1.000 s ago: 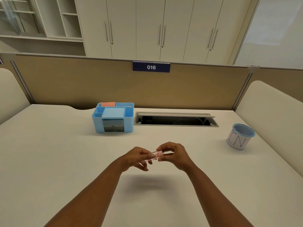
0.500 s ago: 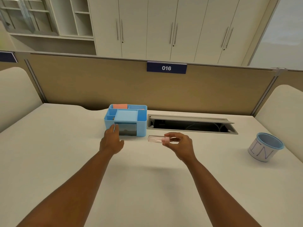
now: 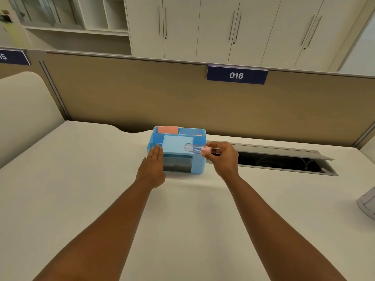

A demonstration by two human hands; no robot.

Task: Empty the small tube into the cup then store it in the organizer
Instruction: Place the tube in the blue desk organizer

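A small clear tube (image 3: 193, 148) with a pink cap lies level in the air, pinched at the cap end by my right hand (image 3: 223, 159). Its clear end reaches over the right part of the blue desk organizer (image 3: 197, 166), which stands on the white desk with several open compartments and a dark drawer in front. My left hand (image 3: 152, 169) rests flat against the organizer's left front corner, fingers straight and holding nothing. The cup (image 3: 367, 203) is only a grey-white sliver at the right edge of the frame.
An open cable slot (image 3: 284, 161) with a raised grey lid lies just right of the organizer. A tan partition with a sign reading 016 (image 3: 236, 75) closes off the back of the desk. Orange notes (image 3: 167, 129) stand in the organizer's rear compartment.
My right hand has carried the tube forward from mid-desk to above the organizer. My left hand let go of the tube and moved to the organizer's left front corner. The view shifted left.
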